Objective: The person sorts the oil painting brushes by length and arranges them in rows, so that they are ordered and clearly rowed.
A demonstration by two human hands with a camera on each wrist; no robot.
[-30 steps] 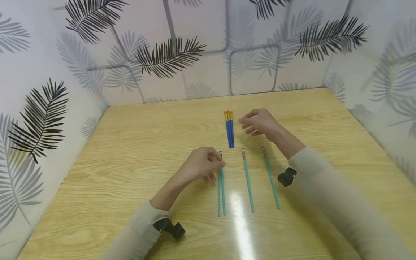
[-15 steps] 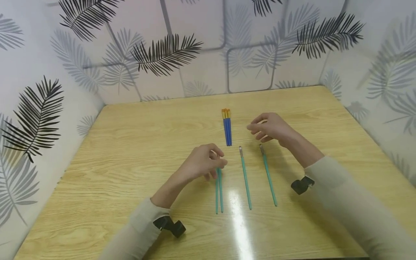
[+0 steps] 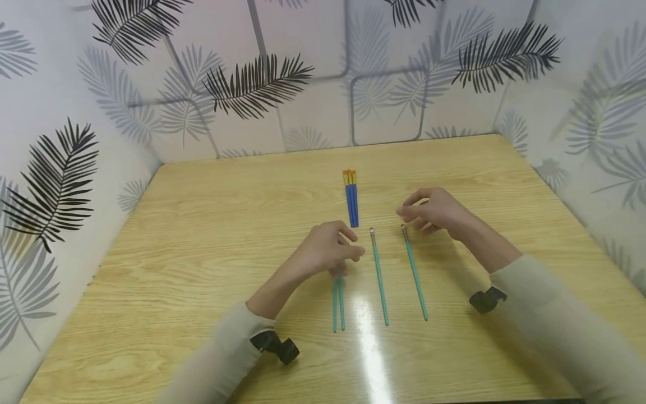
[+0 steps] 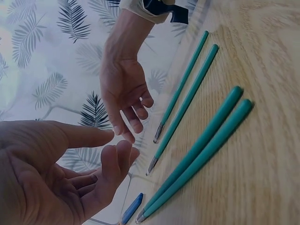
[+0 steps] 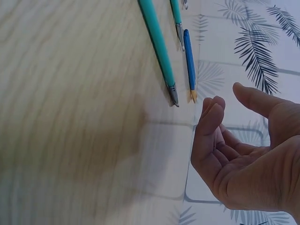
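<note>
Two teal paintbrushes [image 3: 341, 306] lie close together on the table, their upper ends hidden in the head view by my left hand [image 3: 325, 249]. That hand hovers over them, fingers loosely bent, holding nothing. To the right lie a middle teal paintbrush [image 3: 380, 283] and a right-hand teal paintbrush [image 3: 416, 280], spaced apart, bristles pointing away from me. My right hand [image 3: 436, 212] hangs in the air near the tip of the right-hand brush; in the right wrist view a gap shows between thumb and fingers. Farther back, several blue paintbrushes [image 3: 351, 203] with orange bristles lie bunched together.
A wood-grain table [image 3: 202, 235] bears all the brushes. Leaf-patterned wall covering [image 3: 313, 73] rises along its back and both sides. Each wrist wears a black camera mount, seen on the left [image 3: 275, 345] and right [image 3: 488, 300].
My right hand has drawn away from the blue paintbrushes, moving right and toward me. The left hand has shifted a little right over the teal pair. All the brushes stay in place.
</note>
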